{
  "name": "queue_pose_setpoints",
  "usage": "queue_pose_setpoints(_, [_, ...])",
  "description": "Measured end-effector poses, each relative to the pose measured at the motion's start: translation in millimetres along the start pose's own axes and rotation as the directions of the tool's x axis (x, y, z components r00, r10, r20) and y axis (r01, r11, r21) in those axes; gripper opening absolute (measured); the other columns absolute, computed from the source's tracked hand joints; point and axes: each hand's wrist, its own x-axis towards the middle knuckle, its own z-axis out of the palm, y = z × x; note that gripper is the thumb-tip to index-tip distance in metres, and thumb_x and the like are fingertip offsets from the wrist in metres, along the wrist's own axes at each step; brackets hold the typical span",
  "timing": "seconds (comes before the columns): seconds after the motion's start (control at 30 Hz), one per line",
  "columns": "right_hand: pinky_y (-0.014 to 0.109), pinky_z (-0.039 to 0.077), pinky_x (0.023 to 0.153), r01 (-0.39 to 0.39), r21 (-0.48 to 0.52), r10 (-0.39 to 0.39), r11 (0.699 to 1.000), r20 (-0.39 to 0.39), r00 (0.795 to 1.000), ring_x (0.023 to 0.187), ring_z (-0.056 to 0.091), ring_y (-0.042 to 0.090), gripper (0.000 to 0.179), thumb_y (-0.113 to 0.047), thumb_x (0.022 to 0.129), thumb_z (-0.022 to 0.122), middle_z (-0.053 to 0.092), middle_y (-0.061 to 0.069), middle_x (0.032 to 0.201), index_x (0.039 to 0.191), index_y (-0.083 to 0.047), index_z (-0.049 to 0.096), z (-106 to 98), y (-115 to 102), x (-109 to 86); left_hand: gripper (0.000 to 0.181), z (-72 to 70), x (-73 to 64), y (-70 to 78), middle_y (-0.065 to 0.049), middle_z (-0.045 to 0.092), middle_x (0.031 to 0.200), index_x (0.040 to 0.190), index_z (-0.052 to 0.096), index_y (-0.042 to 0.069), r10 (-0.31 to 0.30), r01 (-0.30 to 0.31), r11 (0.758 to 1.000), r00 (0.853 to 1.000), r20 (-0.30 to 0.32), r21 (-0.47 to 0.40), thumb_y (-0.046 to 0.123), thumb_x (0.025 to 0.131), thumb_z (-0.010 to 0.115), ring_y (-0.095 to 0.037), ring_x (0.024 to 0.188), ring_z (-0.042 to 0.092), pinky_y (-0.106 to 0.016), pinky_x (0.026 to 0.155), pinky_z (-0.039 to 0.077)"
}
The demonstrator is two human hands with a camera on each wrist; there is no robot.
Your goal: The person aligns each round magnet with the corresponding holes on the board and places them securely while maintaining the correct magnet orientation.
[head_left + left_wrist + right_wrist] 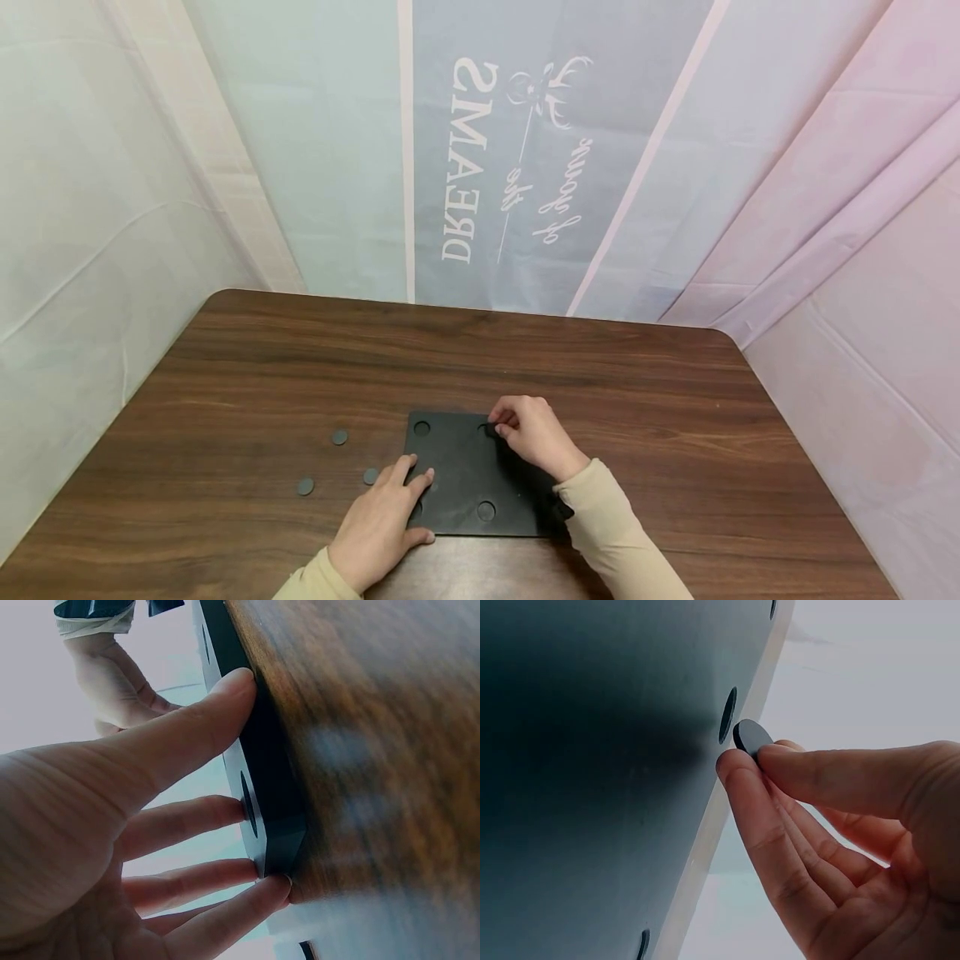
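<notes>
A flat black board [459,467] with several round recesses lies on the table. My left hand [378,521] rests at its near left corner, thumb against the front edge and mostly straight fingers touching the top and left side. Between thumb and fingertips, my right hand [536,433] pinches a small dark disc [751,738]. In the right wrist view the disc is tilted, just beside a round recess [728,715] near the board's far edge. The far left recess [422,428] and a near recess [486,511] show no raised disc. Another recess [250,804] lies by my left fingers.
Three loose grey discs lie left of the board: one farther back [340,437], a disc at the left [305,486], and a disc close to my left fingers [371,476]. The brown wooden table [675,400] ends at a printed curtain [510,167].
</notes>
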Motion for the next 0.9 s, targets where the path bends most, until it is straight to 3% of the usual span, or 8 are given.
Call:
queue_pose_setpoints(0.53, [0.029,0.053,0.064,0.016,-0.046,-0.015,0.999,0.023,1.0,0.07,0.064,0.016,0.012,0.004,0.084,0.066,0.067,0.004,0.079,0.083,-0.007,0.07,7.4,-4.6,5.4,0.067,1.6,0.5,0.0,-0.024,0.051,0.13,0.124,0.064,0.002,-0.008,0.008,1.0,1.0,-0.008,0.006,0.03,0.067,0.086,-0.041,0.114,0.055,-0.045,0.066,0.055])
queue_pose_setpoints(0.77, [0.027,0.052,0.061,0.084,-0.028,-0.084,0.996,0.0,0.996,0.067,0.062,0.013,0.014,0.009,0.082,0.064,0.066,0.005,0.076,0.081,-0.004,0.07,6.1,-5.9,3.8,0.066,1.0,0.4,0.0,-0.024,0.051,0.13,0.124,0.063,0.002,-0.009,0.009,1.0,1.0,0.003,0.006,0.03,0.068,0.085,-0.041,0.114,0.055,-0.045,0.065,0.055])
queue_pose_setpoints(0.9, [0.029,0.053,0.064,0.046,-0.034,-0.045,0.998,0.008,0.999,0.069,0.064,0.016,0.014,0.008,0.083,0.064,0.067,0.006,0.077,0.082,-0.004,0.071,8.0,-5.9,5.0,0.067,0.2,0.1,-0.3,-0.024,0.051,0.131,0.124,0.063,0.003,-0.014,0.014,1.0,1.0,0.007,-0.001,0.03,0.068,0.085,-0.041,0.114,0.055,-0.045,0.065,0.055])
